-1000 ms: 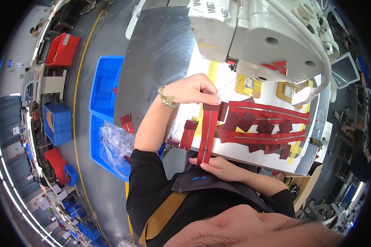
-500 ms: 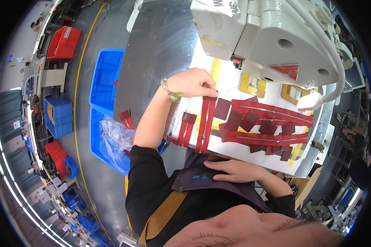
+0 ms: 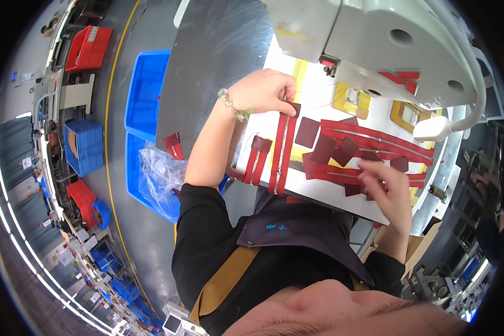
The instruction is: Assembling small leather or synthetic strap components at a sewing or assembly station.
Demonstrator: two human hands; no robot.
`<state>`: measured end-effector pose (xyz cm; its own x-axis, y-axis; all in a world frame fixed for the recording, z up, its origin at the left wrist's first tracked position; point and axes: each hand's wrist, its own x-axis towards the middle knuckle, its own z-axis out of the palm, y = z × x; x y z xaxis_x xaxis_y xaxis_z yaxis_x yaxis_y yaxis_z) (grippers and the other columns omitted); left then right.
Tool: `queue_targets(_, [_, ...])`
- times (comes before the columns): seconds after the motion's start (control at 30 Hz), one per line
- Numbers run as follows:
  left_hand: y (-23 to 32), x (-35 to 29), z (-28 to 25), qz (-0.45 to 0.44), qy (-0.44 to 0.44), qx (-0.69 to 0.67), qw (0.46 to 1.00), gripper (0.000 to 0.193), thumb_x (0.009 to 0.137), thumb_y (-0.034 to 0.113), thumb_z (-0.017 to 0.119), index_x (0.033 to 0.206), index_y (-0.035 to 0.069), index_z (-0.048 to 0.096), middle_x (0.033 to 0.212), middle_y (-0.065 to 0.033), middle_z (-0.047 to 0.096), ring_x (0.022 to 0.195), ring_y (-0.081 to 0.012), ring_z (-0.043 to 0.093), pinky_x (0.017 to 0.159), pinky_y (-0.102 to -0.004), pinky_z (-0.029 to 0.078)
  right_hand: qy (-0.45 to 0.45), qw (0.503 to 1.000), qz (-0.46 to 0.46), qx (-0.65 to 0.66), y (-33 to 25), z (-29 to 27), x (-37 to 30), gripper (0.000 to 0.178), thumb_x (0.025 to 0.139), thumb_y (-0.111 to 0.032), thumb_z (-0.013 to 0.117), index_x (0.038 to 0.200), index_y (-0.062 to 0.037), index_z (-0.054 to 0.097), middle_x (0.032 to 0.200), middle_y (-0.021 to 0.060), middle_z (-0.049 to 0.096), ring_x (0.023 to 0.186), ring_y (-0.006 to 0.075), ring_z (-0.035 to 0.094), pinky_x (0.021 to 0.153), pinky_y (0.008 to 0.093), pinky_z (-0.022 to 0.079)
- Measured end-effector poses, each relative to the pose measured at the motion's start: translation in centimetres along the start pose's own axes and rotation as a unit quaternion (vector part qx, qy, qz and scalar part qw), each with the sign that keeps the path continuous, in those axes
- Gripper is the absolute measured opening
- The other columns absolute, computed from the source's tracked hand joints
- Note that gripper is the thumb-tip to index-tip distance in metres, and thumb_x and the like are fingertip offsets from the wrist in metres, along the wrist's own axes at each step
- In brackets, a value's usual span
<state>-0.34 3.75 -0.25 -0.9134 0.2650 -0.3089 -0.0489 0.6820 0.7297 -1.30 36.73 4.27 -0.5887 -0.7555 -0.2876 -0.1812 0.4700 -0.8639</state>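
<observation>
My left hand [image 3: 266,92], with a beaded bracelet at the wrist, pinches the far end of a red zipper [image 3: 281,154], where a dark maroon patch sits. That zipper lies lengthwise toward me over the front edge of the white worktop [image 3: 341,204]. A shorter red zipper [image 3: 256,162] with a maroon patch at its end lies left of it. My right hand [image 3: 389,193] hovers over the right part of the worktop, fingers apart and holding nothing visible. Near it are several maroon patches [image 3: 346,150], scattered over more red zippers [image 3: 397,147] with metal teeth.
A large white sewing machine [image 3: 397,61] overhangs the far side, its white lamp [image 3: 430,130] low at the right. Yellow-framed plates [image 3: 351,101] lie under it. Left are a metal table [image 3: 218,50] with a red piece [image 3: 172,147], and blue bins [image 3: 130,168], one with clear plastic.
My right hand has risen from my lap to the patches on the worktop, its fingers spreading. My left hand still grips the zipper's far end. The whole view has shifted slightly.
</observation>
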Motion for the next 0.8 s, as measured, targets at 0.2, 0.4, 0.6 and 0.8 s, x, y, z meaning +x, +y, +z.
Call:
queue_targets(0.2, [1.6, -0.3, 1.5, 0.133, 0.126, 0.144, 0.972, 0.036, 0.064, 0.014, 0.077, 0.09, 0.009, 0.053, 0.077, -0.0066, 0.054, 0.076, -0.0269, 0.053, 0.068, -0.0369, 0.043, 0.268, 0.938, -0.104, -0.196, 1.7, -0.5, 1.2, 0.019, 0.079, -0.003, 0.068, 0.098, -0.0055, 0.066, 0.073, 0.0058, 0.062, 0.054, 0.0166, 0.051, 0.051, 0.0279, 0.039])
queue_targets(0.4, [2.7, -1.0, 2.2, 0.178, -0.018, 0.108, 0.978, 0.031, 0.064, 0.006, 0.072, 0.085, 0.013, 0.051, 0.079, -0.0006, 0.048, 0.081, -0.0194, 0.05, 0.08, -0.0325, 0.032, 0.179, 0.965, -0.053, -0.182, 2.1, -0.2, 2.8, 0.018, 0.08, -0.005, 0.067, 0.097, -0.0021, 0.064, 0.075, 0.0079, 0.058, 0.063, 0.0201, 0.056, 0.06, 0.0292, 0.046])
queue_targets(0.6, [2.4, -0.9, 1.4, 0.157, -0.104, 0.083, 0.979, 0.033, 0.064, 0.01, 0.075, 0.088, 0.014, 0.053, 0.074, 0.0031, 0.047, 0.074, -0.0143, 0.048, 0.079, -0.0309, 0.031, 0.09, 0.963, -0.127, -0.222, 3.0, 0.3, 3.3, 0.041, 0.066, -0.015, 0.077, 0.103, -0.0059, 0.061, 0.092, 0.0063, 0.052, 0.082, 0.0243, 0.055, 0.073, 0.0354, 0.046])
queue_targets(0.8, [3.1, -0.3, 1.1, 0.186, 0.006, 0.004, 0.982, 0.031, 0.068, 0.018, 0.075, 0.094, 0.01, 0.06, 0.072, -0.0008, 0.05, 0.074, -0.0188, 0.053, 0.079, -0.0345, 0.038, 0.101, 0.952, -0.129, -0.257, 2.6, 1.6, 4.1, 0.042, 0.063, -0.015, 0.079, 0.097, -0.0053, 0.056, 0.095, 0.0073, 0.05, 0.085, 0.0252, 0.054, 0.076, 0.0356, 0.044])
